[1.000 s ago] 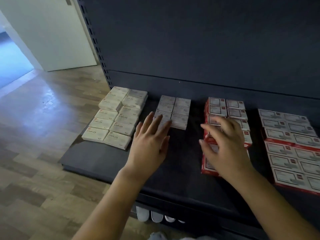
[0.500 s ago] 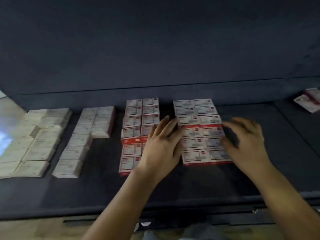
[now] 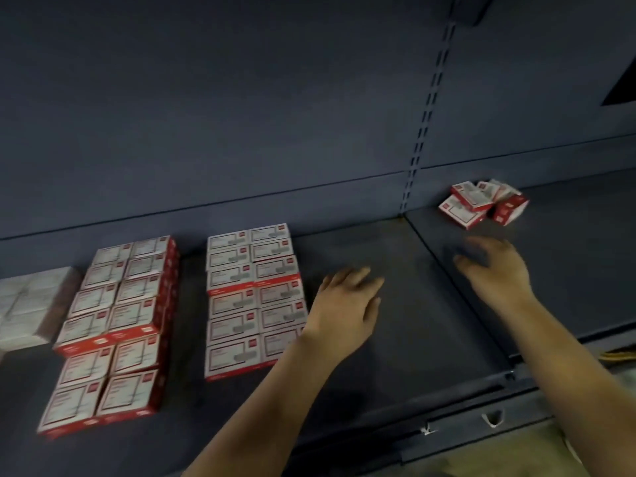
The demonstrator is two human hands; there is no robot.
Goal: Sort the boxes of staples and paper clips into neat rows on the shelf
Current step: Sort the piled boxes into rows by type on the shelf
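With rows made, the right hand (image 3: 495,266), its grip wide and empty, reaches toward the loose boxes (image 3: 481,204) just beyond, which it must next gather.

I see two bare forearms reaching in from the bottom edge, with no sleeves, gloves, watch or rings that I can make out. My left hand (image 3: 347,304) looks fairly sharp; my right hand (image 3: 495,266) is blurred, its fingers smeared and hard to separate.
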